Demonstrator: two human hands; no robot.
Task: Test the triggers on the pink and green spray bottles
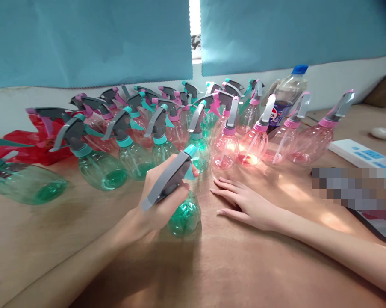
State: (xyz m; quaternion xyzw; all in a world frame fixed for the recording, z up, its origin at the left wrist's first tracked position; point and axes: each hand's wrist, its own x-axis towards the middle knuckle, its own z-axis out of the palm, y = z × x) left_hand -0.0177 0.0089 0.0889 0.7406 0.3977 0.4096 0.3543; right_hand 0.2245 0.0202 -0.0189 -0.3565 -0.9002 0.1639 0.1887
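My left hand (162, 199) is wrapped round the neck of a green spray bottle (185, 216), whose grey trigger head with a teal nozzle rises above my fingers. The clear green body shows below the hand, close to the tabletop; whether it touches the wood I cannot tell. My right hand (244, 201) lies on the wooden table (212, 273) with its fingers stretched out to the left, holding nothing. Nearest to it, just behind, stands a pink spray bottle (224, 149). Another green spray bottle (197, 149) is behind my left hand, partly covered.
Several green and pink spray bottles crowd the back in rows. A cola bottle (290, 90) with a blue cap stands behind them. Red plastic bag (35, 145) at left; white box (355, 153) and white mouse-like object (383, 133) at right. Blue sheets (90, 38) cover the window.
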